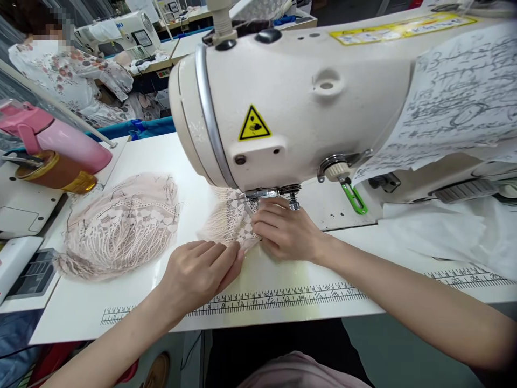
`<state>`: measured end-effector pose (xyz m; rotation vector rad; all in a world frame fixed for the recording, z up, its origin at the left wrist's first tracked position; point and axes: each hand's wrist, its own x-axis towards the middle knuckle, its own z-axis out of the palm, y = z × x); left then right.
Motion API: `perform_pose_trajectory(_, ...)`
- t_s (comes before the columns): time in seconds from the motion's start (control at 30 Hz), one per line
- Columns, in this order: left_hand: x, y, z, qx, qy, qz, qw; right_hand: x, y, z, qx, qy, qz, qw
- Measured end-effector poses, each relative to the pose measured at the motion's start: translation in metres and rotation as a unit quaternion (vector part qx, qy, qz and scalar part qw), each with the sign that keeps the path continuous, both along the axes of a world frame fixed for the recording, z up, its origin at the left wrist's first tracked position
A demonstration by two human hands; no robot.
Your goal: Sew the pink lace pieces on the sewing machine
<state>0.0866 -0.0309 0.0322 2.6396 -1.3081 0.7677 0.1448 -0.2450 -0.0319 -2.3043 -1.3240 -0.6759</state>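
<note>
A piece of pale pink lace fabric (230, 221) with fringe lies under the head of the white sewing machine (299, 108). My left hand (205, 267) pinches its near edge between thumb and fingers. Close to the needle area, my right hand (285, 229) rests on the lace with its fingers curled together, gripping the edge by the presser foot. The machine head and my right fingers hide the needle and part of the fabric. To the left, a heap of the same lace (125, 231) sits on the white table (161, 291).
A printed ruler (242, 302) runs along the table's front. At the left stand a pink bottle (64, 134) and a brown cup (56, 170). White cloth (448, 226) and a handwritten paper (448, 97) are at the right. Another person (76, 81) sits beyond.
</note>
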Motion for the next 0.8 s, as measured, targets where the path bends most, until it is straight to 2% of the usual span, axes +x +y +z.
perform_pose_trajectory(0.1,-0.003,0.001,0.0,0.014,-0.014,-0.01,1.0,0.0,-0.004,0.003,0.028,-0.018,-0.022,0.999)
perform_pose_trajectory(0.27,-0.007,0.0,0.001,0.037,-0.023,-0.015,0.999,-0.006,0.003,0.01,0.025,0.011,0.061,0.998)
perform_pose_trajectory(0.33,-0.009,-0.001,0.002,0.049,-0.024,-0.017,0.998,-0.007,0.006,0.008,0.025,-0.005,0.053,0.998)
perform_pose_trajectory(0.47,-0.012,-0.003,0.002,0.055,-0.027,-0.022,0.998,-0.004,0.003,0.002,0.04,-0.028,-0.007,0.999)
perform_pose_trajectory(0.53,-0.012,-0.004,0.002,0.057,-0.027,-0.021,0.998,-0.004,0.0,0.003,0.04,-0.018,0.006,0.999)
perform_pose_trajectory(0.67,-0.014,-0.003,0.001,0.065,-0.028,-0.025,0.997,-0.004,-0.001,0.008,0.011,0.007,0.078,0.997)
perform_pose_trajectory(0.8,-0.014,-0.001,0.0,0.066,-0.02,-0.024,0.997,-0.002,-0.003,0.007,0.01,-0.013,0.046,0.999)
